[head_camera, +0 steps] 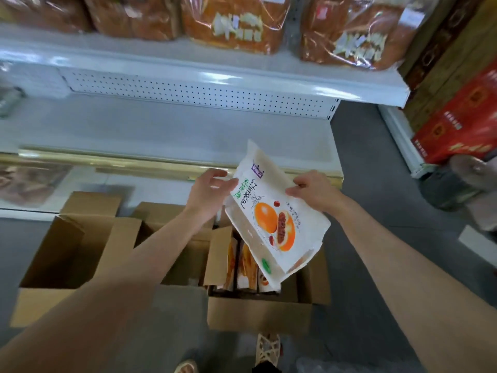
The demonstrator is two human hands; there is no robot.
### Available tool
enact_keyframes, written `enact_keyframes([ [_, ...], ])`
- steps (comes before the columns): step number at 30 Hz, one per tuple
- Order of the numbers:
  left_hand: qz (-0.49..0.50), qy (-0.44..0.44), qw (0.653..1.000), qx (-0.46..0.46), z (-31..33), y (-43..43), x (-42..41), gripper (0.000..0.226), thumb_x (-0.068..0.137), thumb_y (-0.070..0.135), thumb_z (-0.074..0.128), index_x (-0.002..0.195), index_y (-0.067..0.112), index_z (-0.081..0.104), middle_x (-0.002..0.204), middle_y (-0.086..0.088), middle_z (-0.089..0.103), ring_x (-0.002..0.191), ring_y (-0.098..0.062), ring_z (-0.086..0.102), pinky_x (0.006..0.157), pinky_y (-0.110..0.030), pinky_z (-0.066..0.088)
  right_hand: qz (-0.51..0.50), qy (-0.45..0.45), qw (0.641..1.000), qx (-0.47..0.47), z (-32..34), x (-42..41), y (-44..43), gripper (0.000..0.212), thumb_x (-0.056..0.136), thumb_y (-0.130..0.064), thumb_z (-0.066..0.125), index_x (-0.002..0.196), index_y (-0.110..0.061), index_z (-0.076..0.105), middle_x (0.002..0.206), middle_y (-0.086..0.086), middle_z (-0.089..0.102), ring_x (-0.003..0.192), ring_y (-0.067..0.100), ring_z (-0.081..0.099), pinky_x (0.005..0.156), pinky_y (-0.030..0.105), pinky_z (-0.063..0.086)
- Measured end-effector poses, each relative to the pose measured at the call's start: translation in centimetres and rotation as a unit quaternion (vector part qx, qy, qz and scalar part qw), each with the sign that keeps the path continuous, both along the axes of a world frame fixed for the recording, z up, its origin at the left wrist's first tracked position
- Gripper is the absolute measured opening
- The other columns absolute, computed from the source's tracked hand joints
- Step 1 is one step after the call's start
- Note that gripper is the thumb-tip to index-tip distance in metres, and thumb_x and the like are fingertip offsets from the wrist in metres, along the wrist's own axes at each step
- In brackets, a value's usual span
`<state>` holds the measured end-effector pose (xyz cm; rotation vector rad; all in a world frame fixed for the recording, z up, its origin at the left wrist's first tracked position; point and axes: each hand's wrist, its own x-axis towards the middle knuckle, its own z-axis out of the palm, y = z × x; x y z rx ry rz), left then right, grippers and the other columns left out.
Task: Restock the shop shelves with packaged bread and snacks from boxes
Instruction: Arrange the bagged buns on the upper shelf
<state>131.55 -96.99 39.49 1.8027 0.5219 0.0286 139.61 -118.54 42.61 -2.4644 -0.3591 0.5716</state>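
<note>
Head view: the bread packet – white, printed with an orange bun – hung tilted in the air at the frame's centre, above the open cardboard box at 6 o'clock. The right grip pinched the packet's edge on its 3 o'clock side, fingers curled over it. The left grip sat at the packet's 9 o'clock side with fingers spread and relaxed – only the thumb met the wrapper's edge. More upright packets stood in the box beneath. A second box lay at 8 o'clock, flaps up. The bare lower shelf stretched at 11 o'clock, and wrapped loaves lined the upper shelf at 12 o'clock. Red cartons stood at 2 o'clock.
</note>
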Motion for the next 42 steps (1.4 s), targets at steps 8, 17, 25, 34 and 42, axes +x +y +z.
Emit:
enact_keyframes([
  [8,0.021,-0.096,0.994,0.039,11.1,7.5,-3.7,0.055,0.086,0.029,0.072,0.132,0.012,0.047,0.114,-0.001,0.055,0.095,-0.02,0.057,0.086,-0.039,0.049,0.091,-0.094,0.991,0.006,13.9,-4.1,7.3,0.032,0.093,-0.019,0.063,0.084,0.012,0.061,0.075,0.017,0.055,0.077,0.024,0.05,0.059,0.019,0.035],
  [17,0.008,-0.207,0.978,0.028,23.8,15.0,-6.0,0.078,0.083,0.029,0.075,0.146,0.013,0.033,0.134,0.004,0.05,0.118,-0.011,0.051,0.085,-0.019,0.042,0.125,-0.188,0.973,0.052,28.3,-8.2,12.2,0.034,0.091,-0.023,0.066,0.1,0.01,0.066,0.089,0.013,0.064,0.089,0.026,0.059,0.08,0.031,0.042],
  [25,-0.021,-0.258,0.966,0.016,32.5,17.4,-7.4,0.019,0.087,0.026,0.07,0.103,0.018,0.065,0.095,0.001,0.073,0.073,-0.009,0.072,0.056,-0.02,0.055,0.139,-0.246,0.953,0.112,37.4,-9.7,14.4,0.026,0.09,-0.016,0.067,0.065,-0.017,0.061,0.051,-0.012,0.047,0.045,0.0,0.04,0.048,0.009,0.032],
  [34,0.048,-0.345,0.937,-0.027,38.2,17.1,-9.3,0.009,0.093,0.026,0.062,0.093,0.019,0.067,0.081,-0.001,0.075,0.071,-0.018,0.074,0.058,-0.032,0.058,0.135,-0.346,0.913,0.169,42.0,-8.5,15.8,0.049,0.088,-0.027,0.07,0.085,0.02,0.056,0.072,0.025,0.059,0.059,0.028,0.054,0.063,0.033,0.044],
  [42,0.106,-0.417,0.9,-0.066,43.1,16.8,-9.7,0.007,0.094,0.023,0.061,0.089,0.021,0.063,0.075,0.003,0.073,0.059,-0.011,0.071,0.047,-0.023,0.053,0.029,-0.436,0.86,0.264,43.7,-8.2,14.8,0.045,0.078,-0.033,0.079,0.118,-0.02,0.063,0.112,-0.01,0.06,0.106,0.01,0.053,0.088,0.025,0.04],
])
